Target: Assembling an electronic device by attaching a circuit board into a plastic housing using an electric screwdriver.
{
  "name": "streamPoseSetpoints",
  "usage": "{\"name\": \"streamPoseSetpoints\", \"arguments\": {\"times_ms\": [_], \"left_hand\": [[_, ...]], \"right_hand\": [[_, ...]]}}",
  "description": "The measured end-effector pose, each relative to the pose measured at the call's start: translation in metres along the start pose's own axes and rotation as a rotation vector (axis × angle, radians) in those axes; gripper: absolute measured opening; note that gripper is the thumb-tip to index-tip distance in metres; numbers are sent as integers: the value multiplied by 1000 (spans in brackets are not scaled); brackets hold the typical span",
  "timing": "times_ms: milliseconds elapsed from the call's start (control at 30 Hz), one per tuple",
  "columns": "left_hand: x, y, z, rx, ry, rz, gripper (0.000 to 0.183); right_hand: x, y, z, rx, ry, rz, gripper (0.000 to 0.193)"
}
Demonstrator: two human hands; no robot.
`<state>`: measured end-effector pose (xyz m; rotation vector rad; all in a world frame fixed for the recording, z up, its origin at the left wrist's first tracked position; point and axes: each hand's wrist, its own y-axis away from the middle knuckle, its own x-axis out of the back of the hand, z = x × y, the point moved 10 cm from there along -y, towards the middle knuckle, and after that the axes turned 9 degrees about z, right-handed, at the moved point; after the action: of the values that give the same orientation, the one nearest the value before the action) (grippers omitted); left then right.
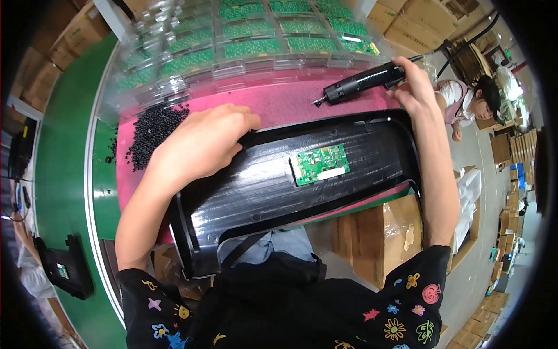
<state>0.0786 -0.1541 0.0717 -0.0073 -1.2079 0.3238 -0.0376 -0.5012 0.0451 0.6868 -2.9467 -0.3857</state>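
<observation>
A black plastic housing [256, 186] lies open side up, tilted, with its near edge by my lap. Inside it, right of centre, sits a small green circuit board [319, 166] with a white connector strip. My left hand [209, 139] is closed over the housing's far rim, fingers bent; the palm side is hidden. My right hand [414, 87] grips the back end of a black electric screwdriver [363, 81] beyond the housing's far right corner. The screwdriver points left, with a small dark piece at its tip, just above the pink mat [279, 96].
Black screws [154, 134] are heaped on the mat's left side. Clear trays of green circuit boards [250, 46] stack along the back. Cardboard boxes [378, 238] stand below right. Another person [468, 102] is at the right; another black housing [63, 264] lies at the left.
</observation>
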Motion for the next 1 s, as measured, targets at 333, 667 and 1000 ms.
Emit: {"name": "streamPoseSetpoints", "arguments": {"times_ms": [333, 667, 1000], "left_hand": [[0, 12, -20, 35, 41, 22, 35], [25, 18, 42, -217, 467, 225, 24], [25, 23, 59, -381, 224, 328, 19]], "right_hand": [[-113, 98, -17, 285, -513, -335, 32], [-124, 225, -51, 270, -893, -793, 47], [-120, 252, -52, 458, -731, -937, 46]]}}
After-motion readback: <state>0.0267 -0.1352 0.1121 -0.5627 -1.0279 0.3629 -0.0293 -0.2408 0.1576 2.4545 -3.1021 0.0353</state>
